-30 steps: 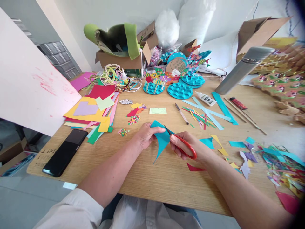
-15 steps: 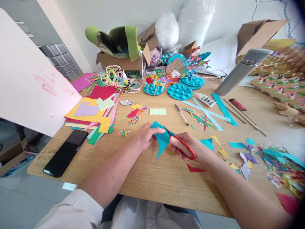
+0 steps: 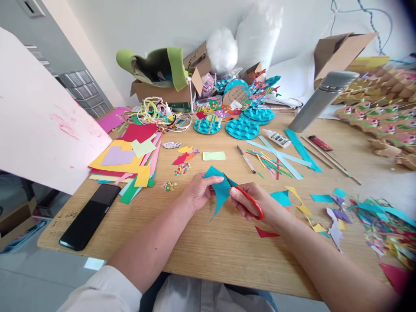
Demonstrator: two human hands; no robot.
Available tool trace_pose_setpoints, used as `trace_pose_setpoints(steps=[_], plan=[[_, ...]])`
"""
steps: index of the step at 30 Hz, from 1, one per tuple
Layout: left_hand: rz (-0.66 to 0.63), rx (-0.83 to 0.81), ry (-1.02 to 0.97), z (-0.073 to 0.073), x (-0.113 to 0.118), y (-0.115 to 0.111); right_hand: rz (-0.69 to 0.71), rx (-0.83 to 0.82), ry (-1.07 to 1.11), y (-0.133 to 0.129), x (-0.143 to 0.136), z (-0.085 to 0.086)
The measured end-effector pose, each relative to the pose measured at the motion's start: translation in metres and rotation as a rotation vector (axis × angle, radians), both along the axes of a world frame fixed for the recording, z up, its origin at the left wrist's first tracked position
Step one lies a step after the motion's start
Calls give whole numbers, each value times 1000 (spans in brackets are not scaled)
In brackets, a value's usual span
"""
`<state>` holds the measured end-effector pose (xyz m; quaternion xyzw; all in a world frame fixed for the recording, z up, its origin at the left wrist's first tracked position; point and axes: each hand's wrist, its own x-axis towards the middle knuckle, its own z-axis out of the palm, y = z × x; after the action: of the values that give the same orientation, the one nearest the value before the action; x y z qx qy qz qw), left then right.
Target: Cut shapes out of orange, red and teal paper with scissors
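Observation:
My left hand (image 3: 202, 190) pinches a piece of blue paper (image 3: 221, 190) between thumb and fingers, above the middle of the table. The paper has a curved cut edge and a narrow point hanging down. In my right hand (image 3: 243, 201) is a pair of red-handled scissors (image 3: 255, 206), whose dark blades lie against the paper's upper right part near my left thumb. How far the blades are apart is hard to see. Beyond my hands lie a pale green paper rectangle (image 3: 213, 156) and a pen (image 3: 246, 159).
A black phone (image 3: 89, 216) and stacked coloured paper (image 3: 107, 169) lie left. Paper scraps (image 3: 383, 221) spread on the right. A glue bottle (image 3: 277, 138), grey flask (image 3: 321, 102), thin paper strips (image 3: 269, 162) and blue scalloped discs (image 3: 242, 128) stand or lie farther back.
The camera view has shifted slightly, so the background sits a little lower and further left. My hands, the scissors and the blue paper keep nearly the same pose.

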<state>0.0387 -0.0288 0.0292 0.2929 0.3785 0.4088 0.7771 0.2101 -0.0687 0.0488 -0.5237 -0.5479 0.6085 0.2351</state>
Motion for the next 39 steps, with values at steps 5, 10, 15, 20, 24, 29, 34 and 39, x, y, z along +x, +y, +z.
trace_pose_setpoints(steps=[5,10,15,20,24,29,34,39], plan=[[40,6,13,2,1,1,-14,-16,-26,-1,-3,3],[29,34,34,3,1,0,-21,-19,-29,-2,-4,8],[3,36,36,3,0,0,20,-13,3,-4,-1,9],[-19,35,36,3,-2,0,61,-3,1,-1,2,7],[-35,28,47,2,-4,0,94,-3,-4,0,4,7],[-45,15,45,3,-4,1,117,-4,5,1,6,6],[-60,7,31,3,-4,1,114,7,17,0,5,7],[-75,14,21,-1,-6,2,99,5,8,-1,5,7]])
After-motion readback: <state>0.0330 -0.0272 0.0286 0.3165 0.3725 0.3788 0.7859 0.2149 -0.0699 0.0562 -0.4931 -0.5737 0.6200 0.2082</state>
